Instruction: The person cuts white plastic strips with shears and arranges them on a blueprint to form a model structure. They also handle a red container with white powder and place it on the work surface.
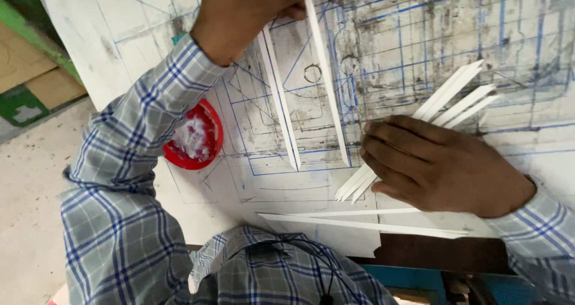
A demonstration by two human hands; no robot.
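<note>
**Two hands, white strips on a drawing sheet**

One marked sheet (419, 47); one red lid (196, 138). Left hand (242, 14), partly cut off, pinches one long strip (326, 80). Right hand (443, 167) lies flat on a bundle (458, 98) of about four strips. Three more lie loose.

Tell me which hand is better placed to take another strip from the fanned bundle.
Probably the right. The right hand lies on the fanned bundle of white strips, while the left hand is away at the top, pinching a long strip.
</note>
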